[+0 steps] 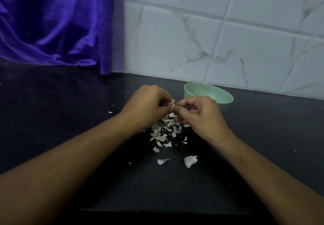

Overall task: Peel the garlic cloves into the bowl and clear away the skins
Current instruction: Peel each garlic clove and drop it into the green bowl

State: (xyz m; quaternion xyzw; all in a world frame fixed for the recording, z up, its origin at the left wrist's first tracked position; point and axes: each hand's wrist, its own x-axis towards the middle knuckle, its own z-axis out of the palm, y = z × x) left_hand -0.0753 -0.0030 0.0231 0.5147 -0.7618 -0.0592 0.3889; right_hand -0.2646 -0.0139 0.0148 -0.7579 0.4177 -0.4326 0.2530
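My left hand (146,106) and my right hand (198,113) meet above the dark counter, fingers curled, pinching a small garlic clove (172,104) between them with pale skin sticking up from it. Directly under the hands lies a heap of papery garlic skins (164,133). Two larger skin flakes (190,160) lie nearer to me. A pale green bowl (222,95) stands just behind my right hand, close to the wall; its inside is mostly hidden by the hand.
The black counter (70,110) runs left and toward me, with a few stray skin bits (110,112). A white marbled tile wall (228,40) stands behind the bowl. A purple curtain (52,23) hangs at the back left.
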